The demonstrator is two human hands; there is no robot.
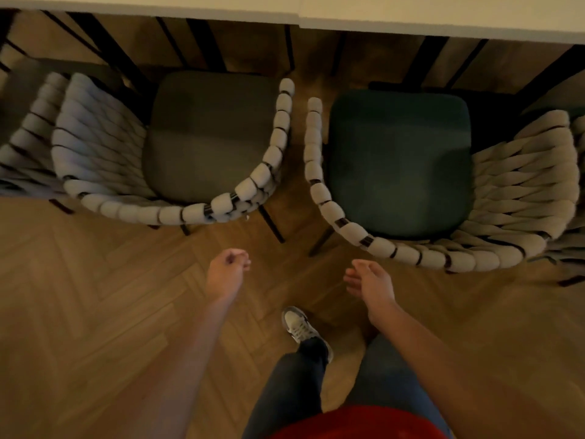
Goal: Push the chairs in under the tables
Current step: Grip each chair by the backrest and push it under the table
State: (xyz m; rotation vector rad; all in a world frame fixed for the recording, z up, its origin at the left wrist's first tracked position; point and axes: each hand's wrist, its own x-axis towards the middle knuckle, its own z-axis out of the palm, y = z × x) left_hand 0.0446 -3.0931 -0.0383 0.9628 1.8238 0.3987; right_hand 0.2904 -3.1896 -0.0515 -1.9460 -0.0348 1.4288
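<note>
Two chairs with woven pale rope backs stand side by side at a white table [443, 17] whose edge runs along the top. The left chair [209, 137] has a grey seat, the right chair [399, 163] a dark green seat. Both seats lie mostly out in front of the table edge. My left hand [226, 274] hangs below the left chair's back, fingers loosely curled, holding nothing. My right hand [368, 285] hangs below the right chair's back, fingers relaxed, touching nothing.
Herringbone wood floor [95, 312] spreads below the chairs. Parts of further rope-backed chairs show at the far left [22, 147] and far right [579, 217] edges. My shoe [299, 324] and legs are at the bottom centre. Black table and chair legs stand under the table.
</note>
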